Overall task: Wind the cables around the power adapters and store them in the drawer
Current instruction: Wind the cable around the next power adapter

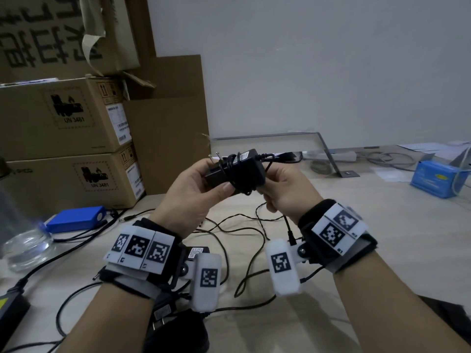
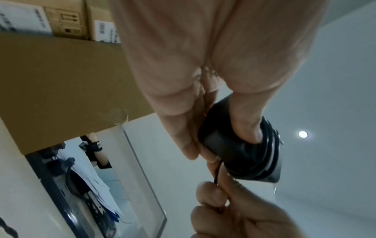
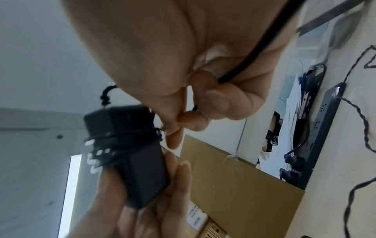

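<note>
A black power adapter [image 1: 234, 171] is held up over the table, prongs pointing up and left, with its thin black cable [image 1: 265, 212] wound round its middle in several turns. My left hand [image 1: 193, 192] grips the adapter's body between thumb and fingers. My right hand [image 1: 283, 189] pinches the cable just beside the adapter; the loose end with its barrel plug [image 1: 291, 238] hangs below that wrist. The left wrist view shows the adapter [image 2: 230, 149] and the pinched cable [image 2: 217, 173]. In the right wrist view the cable [image 3: 262, 40] runs across the palm to the adapter [image 3: 132, 161]. No drawer is in view.
More adapters [image 1: 197, 252] and loose cables [image 1: 237, 233] lie on the table [image 1: 382, 225] under my wrists. Stacked cardboard boxes [image 1: 63, 118] stand at the left, with a blue box [image 1: 76, 219] and a clear container [image 1: 25, 245] in front. A blue pack [image 1: 438, 178] sits far right.
</note>
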